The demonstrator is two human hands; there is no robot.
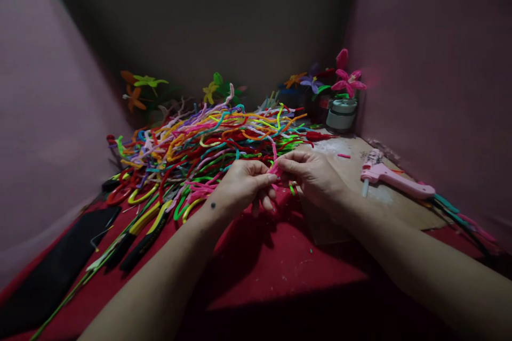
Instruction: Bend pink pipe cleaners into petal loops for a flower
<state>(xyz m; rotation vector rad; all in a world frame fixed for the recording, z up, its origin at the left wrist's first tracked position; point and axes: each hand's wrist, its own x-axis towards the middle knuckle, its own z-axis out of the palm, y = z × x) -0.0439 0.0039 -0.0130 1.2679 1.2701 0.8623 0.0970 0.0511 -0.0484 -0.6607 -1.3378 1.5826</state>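
My left hand [242, 185] and my right hand [312, 173] meet over the red cloth [260, 261], both pinching a short pink pipe cleaner piece [275, 169] between fingertips. Right behind the hands lies a big tangled heap of pipe cleaners in many colours [208, 144]. A ring shows on a finger of my right hand.
A pink glue gun [394, 178] lies on a brown board [384, 197] at the right. Pipe-cleaner flowers stand at the back: a pink one in a pot [346, 85], yellow-green ones [218, 88], orange ones [136, 90]. Black-and-yellow pliers [140, 234] and a black strip [52, 272] lie at the left. Pink walls close in on both sides.
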